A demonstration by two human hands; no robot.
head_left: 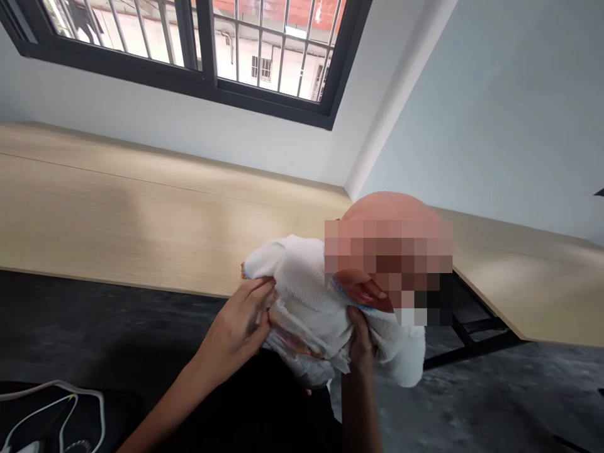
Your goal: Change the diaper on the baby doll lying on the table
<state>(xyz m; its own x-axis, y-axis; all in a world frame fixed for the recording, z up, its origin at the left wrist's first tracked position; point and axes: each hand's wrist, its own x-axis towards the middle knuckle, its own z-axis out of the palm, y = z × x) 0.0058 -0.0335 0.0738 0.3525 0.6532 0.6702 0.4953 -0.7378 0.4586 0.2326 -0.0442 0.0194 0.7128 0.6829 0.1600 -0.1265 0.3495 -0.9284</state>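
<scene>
A bald-headed baby doll point(394, 204) in a fuzzy white garment point(302, 264) with blue edging lies tilted across my lap, its head to the right. Fingers of my left hand point(240, 318) are pinched on the garment's front edge, near one sleeve. My right hand point(362, 340) is closed around the doll's body just below its head, thumb on top and the other fingers hidden beneath. Between my hands hangs thin, crumpled white material point(302, 327), with a strip of pinkish skin showing through. Blurred blocks cover the face.
Beyond the doll, a light wooden table point(94, 207) runs along the wall under a barred window point(274, 50). Another wooden tabletop point(533, 283) on a black metal frame point(472, 340) stands to the right. White cables point(61, 387) lie on a dark surface at lower left.
</scene>
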